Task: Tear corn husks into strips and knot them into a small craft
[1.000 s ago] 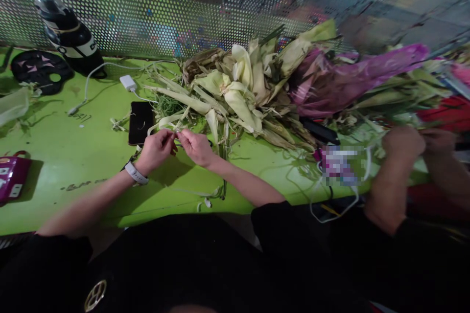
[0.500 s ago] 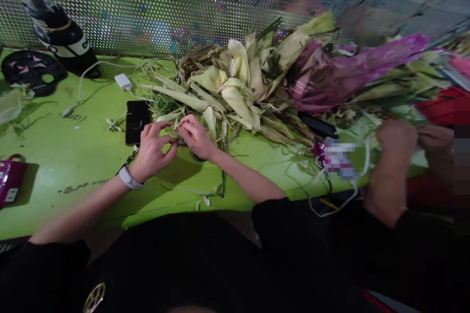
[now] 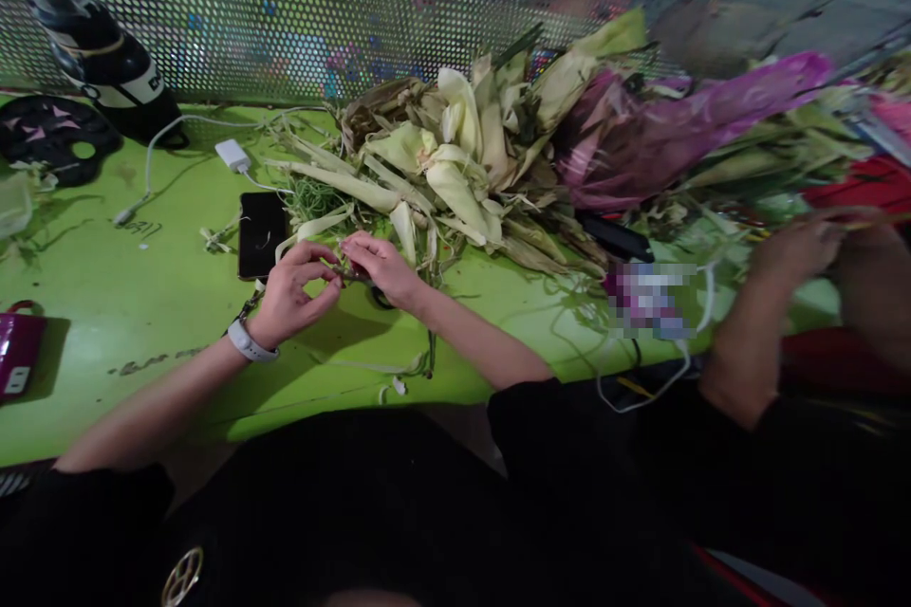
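Observation:
My left hand (image 3: 297, 292), with a white band (image 3: 250, 341) on its wrist, has its thumb and fingertips pinched together over the green table. Almost touching it, my right hand (image 3: 381, 267) is closed with its fingertips drawn in. Whatever lies between the fingertips is too small and dark to name. Right behind the hands spreads a heap of pale corn husks (image 3: 455, 185) and stalks, with thin green strands (image 3: 317, 199) at its left end. A black phone (image 3: 262, 232) lies flat just beyond my left hand.
A black bottle (image 3: 106, 66), a black palette-like piece (image 3: 57, 137) and a white charger (image 3: 232, 156) with cable stand left. The purple plastic bag (image 3: 655, 142) lies on husks at right. A purple box (image 3: 21, 351) sits at far left. Another person's hands (image 3: 804, 251) work at right.
My hands stay close together, and the fingertips have shifted slightly. The other person's hands have moved up and to the right. The whole view has shifted a little.

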### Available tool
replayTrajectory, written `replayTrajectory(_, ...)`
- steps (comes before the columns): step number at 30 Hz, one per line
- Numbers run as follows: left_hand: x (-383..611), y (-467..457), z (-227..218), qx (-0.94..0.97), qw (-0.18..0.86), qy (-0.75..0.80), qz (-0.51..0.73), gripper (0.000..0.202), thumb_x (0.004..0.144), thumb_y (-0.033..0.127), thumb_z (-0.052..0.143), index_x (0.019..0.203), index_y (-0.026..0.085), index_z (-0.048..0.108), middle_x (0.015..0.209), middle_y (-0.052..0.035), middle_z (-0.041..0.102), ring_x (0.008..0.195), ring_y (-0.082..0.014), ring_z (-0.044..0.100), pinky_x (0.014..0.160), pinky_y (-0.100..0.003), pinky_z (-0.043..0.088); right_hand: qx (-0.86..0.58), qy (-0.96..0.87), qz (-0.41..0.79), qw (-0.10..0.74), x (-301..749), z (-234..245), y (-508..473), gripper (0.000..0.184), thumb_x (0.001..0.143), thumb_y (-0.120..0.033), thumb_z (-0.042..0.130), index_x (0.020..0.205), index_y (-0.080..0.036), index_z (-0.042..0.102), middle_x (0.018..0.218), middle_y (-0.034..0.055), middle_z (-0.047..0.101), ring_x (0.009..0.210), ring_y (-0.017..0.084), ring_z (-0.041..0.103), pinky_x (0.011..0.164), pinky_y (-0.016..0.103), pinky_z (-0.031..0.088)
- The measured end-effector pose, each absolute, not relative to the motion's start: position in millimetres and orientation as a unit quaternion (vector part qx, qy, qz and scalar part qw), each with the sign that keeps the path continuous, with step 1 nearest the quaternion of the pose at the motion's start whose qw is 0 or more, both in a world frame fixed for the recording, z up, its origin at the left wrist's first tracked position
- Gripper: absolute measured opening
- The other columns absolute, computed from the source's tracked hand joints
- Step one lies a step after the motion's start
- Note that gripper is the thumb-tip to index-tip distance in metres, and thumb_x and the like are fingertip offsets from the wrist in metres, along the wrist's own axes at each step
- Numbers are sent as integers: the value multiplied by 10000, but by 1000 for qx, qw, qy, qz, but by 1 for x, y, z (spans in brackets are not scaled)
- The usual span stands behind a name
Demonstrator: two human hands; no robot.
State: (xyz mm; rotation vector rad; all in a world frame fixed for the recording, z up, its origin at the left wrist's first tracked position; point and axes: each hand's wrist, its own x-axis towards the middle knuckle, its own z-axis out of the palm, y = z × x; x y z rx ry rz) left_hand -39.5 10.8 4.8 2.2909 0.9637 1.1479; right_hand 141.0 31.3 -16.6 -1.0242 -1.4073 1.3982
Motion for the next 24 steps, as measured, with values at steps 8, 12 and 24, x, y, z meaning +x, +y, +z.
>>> replayTrajectory(8,-41,12,5,777,334,365,389,157,820,219,645,712,137,723,987,-112,729,693,-130,645,479,-207,443,-419,-635,474,443,148,-14,30,419,908,-536,556,679,-186,534,865,12,495,758,118,480,727,276,413)
replayTrajectory(12,-41,12,4,765,359,373,383,161,811,213,647,693,143,731,970,-108,738,756,-151,674,537,-218,483,-416,-647,457,447,151,-14,30,425,916,-541,546,681,-188,536,888,25,513,795,132,499,784,297,425)
replayTrajectory(24,-43,16,0,762,354,388,379,186,838,246,650,694,153,721,1020,-104,747,788,-169,700,600,-263,539,-410,-658,440,452,151,-12,28,477,943,-581,494,667,-194,517,794,6,513,695,114,493,727,291,446)
